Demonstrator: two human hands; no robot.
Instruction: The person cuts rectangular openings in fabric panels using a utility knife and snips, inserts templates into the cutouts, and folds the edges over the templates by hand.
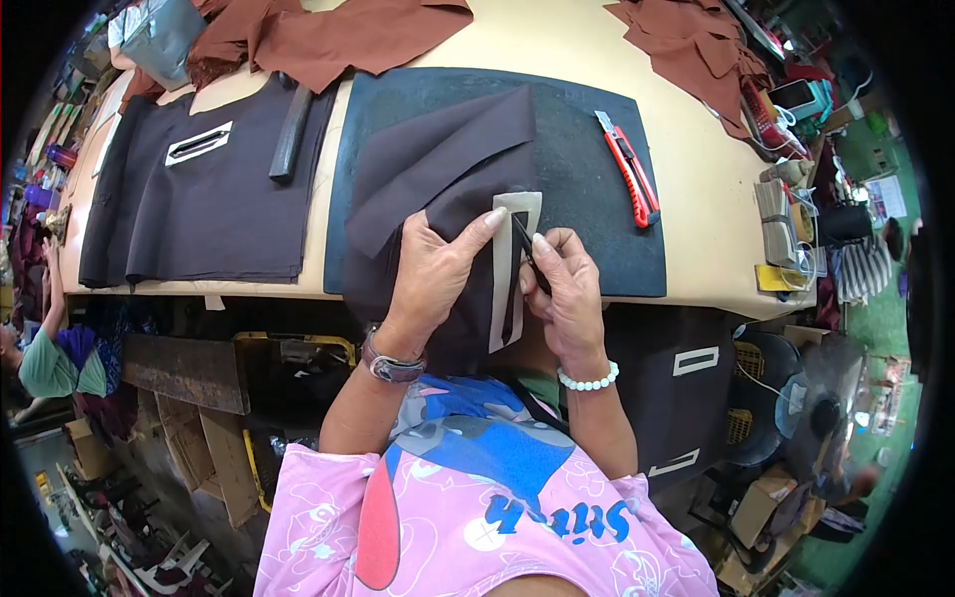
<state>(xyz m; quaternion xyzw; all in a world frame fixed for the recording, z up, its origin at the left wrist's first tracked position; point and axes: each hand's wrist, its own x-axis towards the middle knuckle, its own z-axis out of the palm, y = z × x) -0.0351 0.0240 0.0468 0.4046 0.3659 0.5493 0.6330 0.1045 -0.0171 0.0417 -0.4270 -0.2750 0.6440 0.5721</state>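
A dark fabric piece (438,189) with a pale rectangular patch (505,284) lies over the near part of the dark cutting mat (597,249) and hangs off the table edge. A narrow slot runs down the patch. My left hand (438,264) pinches the fabric, its thumb on the patch's edge near the top; its other fingers are mostly beneath the cloth. Closed around a slim black pointed tool (540,274), my right hand (565,289) has the tip at the slot. Whether the tool is snips or tweezers is unclear. To the right rests a red box cutter (630,174).
Left of the mat, more dark fabric (229,219) lies under a dark bar (290,134). Brown fabric (358,35) covers the table's far side. Patched dark fabric (647,398) hangs at my right. Another person's arm (53,284) shows at far left.
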